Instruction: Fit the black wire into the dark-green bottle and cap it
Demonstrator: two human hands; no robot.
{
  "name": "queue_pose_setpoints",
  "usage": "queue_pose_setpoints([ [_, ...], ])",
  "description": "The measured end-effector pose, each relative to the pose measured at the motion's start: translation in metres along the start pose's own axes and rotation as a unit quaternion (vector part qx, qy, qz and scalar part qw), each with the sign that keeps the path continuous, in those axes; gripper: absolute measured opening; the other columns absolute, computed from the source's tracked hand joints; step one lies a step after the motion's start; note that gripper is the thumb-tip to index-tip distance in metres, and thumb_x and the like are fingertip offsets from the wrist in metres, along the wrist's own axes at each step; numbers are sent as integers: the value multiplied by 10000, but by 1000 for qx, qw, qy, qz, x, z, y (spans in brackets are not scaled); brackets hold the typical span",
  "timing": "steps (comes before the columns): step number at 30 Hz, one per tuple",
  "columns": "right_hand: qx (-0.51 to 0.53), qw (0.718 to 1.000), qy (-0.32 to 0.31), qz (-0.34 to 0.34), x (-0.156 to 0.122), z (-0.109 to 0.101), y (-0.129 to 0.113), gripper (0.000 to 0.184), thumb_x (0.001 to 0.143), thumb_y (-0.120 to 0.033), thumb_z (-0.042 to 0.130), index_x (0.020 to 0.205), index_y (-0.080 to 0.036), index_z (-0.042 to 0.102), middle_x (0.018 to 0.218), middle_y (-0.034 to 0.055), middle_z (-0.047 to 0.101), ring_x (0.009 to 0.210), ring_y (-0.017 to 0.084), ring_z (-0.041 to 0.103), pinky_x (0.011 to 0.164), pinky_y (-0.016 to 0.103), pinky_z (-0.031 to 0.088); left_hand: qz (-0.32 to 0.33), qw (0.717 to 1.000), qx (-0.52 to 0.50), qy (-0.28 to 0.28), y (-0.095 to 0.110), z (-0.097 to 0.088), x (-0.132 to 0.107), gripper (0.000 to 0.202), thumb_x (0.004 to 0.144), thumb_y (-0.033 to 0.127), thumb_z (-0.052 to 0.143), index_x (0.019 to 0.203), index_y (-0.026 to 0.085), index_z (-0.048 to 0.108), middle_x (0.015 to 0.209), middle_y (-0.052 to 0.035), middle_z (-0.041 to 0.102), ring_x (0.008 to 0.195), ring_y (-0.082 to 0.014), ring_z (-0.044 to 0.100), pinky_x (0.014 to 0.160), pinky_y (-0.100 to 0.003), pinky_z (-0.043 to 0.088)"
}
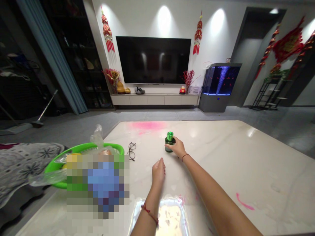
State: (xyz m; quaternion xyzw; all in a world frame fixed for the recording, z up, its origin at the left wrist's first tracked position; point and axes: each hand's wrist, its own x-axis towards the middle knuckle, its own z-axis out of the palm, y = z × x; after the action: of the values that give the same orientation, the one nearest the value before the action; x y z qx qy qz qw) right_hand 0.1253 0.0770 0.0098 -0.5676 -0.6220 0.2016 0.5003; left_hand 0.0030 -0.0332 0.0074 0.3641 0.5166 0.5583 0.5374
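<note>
A small dark green glass bottle [168, 146] with a bright green, shiny top [170, 135] stands upright on the pale marble-look table [221, 157]. My right hand [179, 147] is closed around its right side, thumb toward the near side and fingers behind, partly hidden. Nearer to me and a little left, my left hand [158, 171] rests on or just above the tabletop, apart from the bottle. Its fingers are curled in and its thumb points forward; nothing shows in them.
A pair of eyeglasses [131, 151] lies left of the bottle. Farther left is a green plastic basket [52, 165] with clear bags and yellow items, partly covered by a pixelated patch. Pink smears [244, 202] mark the table. A TV [154, 60] and fish tank [220, 82] stand beyond.
</note>
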Motion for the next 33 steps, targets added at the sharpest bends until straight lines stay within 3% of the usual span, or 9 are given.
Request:
queue_pose_setpoints([
  [11, 6, 1000, -23, 16, -8, -10, -7, 589, 504, -415, 757, 1018, -166, 610, 931, 63, 674, 838, 211, 611, 778, 327, 467, 15, 999, 50, 11, -3, -2, 0, 402, 698, 541, 480, 521, 199, 364, 411, 88, 311, 350, -53, 270, 381, -192, 229],
  [18, 39, 999, -36, -7, -30, -19, -15, 497, 529, -390, 741, 958, -173, 614, 926, 56, 666, 837, 204, 603, 776, 320, 462, 69, 991, 111, -1, -9, -1, -1, 380, 724, 514, 459, 533, 197, 374, 448, 75, 334, 393, -67, 301, 406, -202, 254],
  [23, 42, 999, -32, -1, -45, -26, -21, 473, 530, -364, 732, 947, -174, 613, 922, 54, 657, 850, 210, 590, 784, 331, 453, 83, 989, 119, 3, -8, 0, -2, 321, 741, 477, 440, 610, 185, 466, 502, 49, 433, 436, -89, 404, 437, -207, 328],
  [28, 79, 996, -39, 20, -56, -30, -26, 452, 515, -330, 739, 921, -174, 617, 884, 41, 650, 832, 200, 580, 769, 317, 451, 119, 975, 185, -6, -13, -2, 0, 272, 768, 383, 432, 854, 182, 593, 767, -52, 642, 682, -164, 588, 564, -257, 446],
  [30, 97, 993, -55, 21, -60, -32, -26, 435, 518, -327, 740, 908, -177, 620, 871, 35, 650, 823, 194, 579, 759, 310, 452, 122, 972, 199, -4, -15, -2, 2, 290, 760, 345, 463, 968, 186, 587, 903, -78, 659, 778, -190, 611, 605, -278, 471],
  [33, 115, 990, -75, 16, -64, -35, -27, 440, 514, -327, 746, 906, -171, 621, 869, 36, 649, 818, 189, 579, 757, 303, 451, 162, 964, 210, -2, -16, -2, 2, 323, 733, 253, 505, 1040, 179, 572, 1063, -94, 636, 967, -204, 594, 808, -318, 469],
])
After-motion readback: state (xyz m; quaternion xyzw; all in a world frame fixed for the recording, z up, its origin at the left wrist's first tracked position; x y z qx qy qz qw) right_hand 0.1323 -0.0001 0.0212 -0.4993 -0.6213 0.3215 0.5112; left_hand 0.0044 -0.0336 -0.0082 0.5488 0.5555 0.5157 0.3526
